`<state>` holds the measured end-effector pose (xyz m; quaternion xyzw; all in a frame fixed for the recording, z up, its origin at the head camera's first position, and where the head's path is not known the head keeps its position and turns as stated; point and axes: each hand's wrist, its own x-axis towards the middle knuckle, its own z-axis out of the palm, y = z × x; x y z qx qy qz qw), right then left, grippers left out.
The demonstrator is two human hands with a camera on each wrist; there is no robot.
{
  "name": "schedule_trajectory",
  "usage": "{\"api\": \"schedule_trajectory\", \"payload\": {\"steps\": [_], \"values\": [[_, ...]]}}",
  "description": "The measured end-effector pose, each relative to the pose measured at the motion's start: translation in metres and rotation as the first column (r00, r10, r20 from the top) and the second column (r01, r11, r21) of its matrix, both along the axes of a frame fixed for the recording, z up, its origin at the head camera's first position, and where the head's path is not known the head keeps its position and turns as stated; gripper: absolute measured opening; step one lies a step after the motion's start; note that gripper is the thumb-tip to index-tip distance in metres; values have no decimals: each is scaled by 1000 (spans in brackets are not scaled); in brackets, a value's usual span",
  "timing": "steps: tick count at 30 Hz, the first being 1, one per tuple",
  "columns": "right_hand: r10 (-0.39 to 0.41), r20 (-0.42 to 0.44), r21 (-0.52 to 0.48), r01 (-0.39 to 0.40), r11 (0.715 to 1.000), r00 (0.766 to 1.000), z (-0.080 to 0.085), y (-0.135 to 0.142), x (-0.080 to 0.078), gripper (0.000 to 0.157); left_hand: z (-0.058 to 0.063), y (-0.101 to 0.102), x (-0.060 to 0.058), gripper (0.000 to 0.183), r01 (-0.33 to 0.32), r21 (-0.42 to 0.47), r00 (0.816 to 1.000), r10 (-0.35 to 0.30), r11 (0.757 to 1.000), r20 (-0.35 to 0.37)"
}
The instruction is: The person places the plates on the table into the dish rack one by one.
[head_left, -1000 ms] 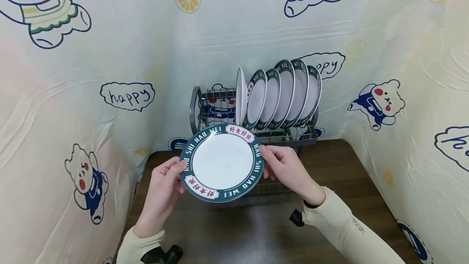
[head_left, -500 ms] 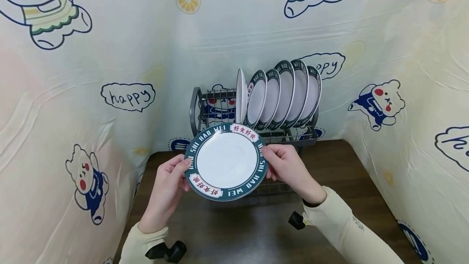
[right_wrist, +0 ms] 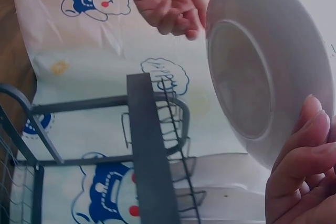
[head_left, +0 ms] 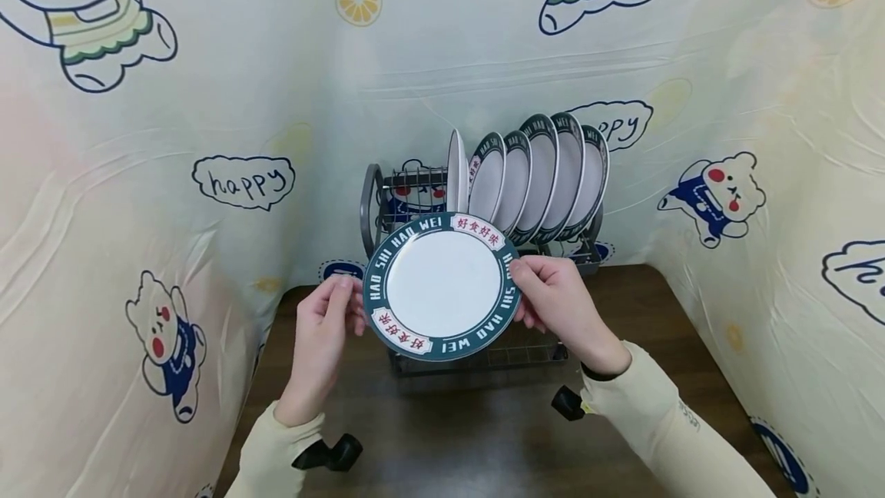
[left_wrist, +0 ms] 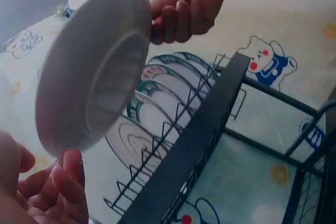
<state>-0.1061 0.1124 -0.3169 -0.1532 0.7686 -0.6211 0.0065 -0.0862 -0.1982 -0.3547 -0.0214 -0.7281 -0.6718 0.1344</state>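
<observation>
A white plate (head_left: 442, 283) with a dark green lettered rim is held up in front of the dish rack, tilted so its face shows in the head view. My right hand (head_left: 567, 310) pinches its right edge, thumb on the face and fingers behind; the plate's plain underside (right_wrist: 241, 77) shows in the right wrist view. At the opposite edge is my left hand (head_left: 325, 336), its loosely bent fingers close to the rim and its thumb (left_wrist: 23, 158) apart from the plate.
The dark wire dish rack (head_left: 371, 214) stands at the back of the brown wooden table (head_left: 477, 429). Several matching plates (head_left: 539, 175) stand upright in its upper tier, toward the right. A cartoon-printed cloth (head_left: 449, 44) hangs behind and along both sides.
The plate has moved up and to the right, toward the rack, with my right hand holding it. My left hand has loosened its pinch and come off the plate's left edge.
</observation>
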Motion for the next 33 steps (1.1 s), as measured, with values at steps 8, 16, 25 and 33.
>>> {"api": "schedule_trajectory", "payload": {"steps": [8,16,25,33], "values": [[-18,-67,52,21,998,998,20,6,-9,37,-16,-11,-30,26,-132,-106,991,127,986,-52],[-43,-102,126,56,990,994,41,8,-20,39,-30,-14,-61,28,-220,-118,975,215,968,-52],[-66,-224,196,111,974,972,72,3,-35,41,-33,-10,-73,33,-251,-222,967,233,942,-106],[-70,-308,269,158,950,949,91,-10,-45,40,-32,-8,-77,34,-280,-267,958,251,922,-138]]}}
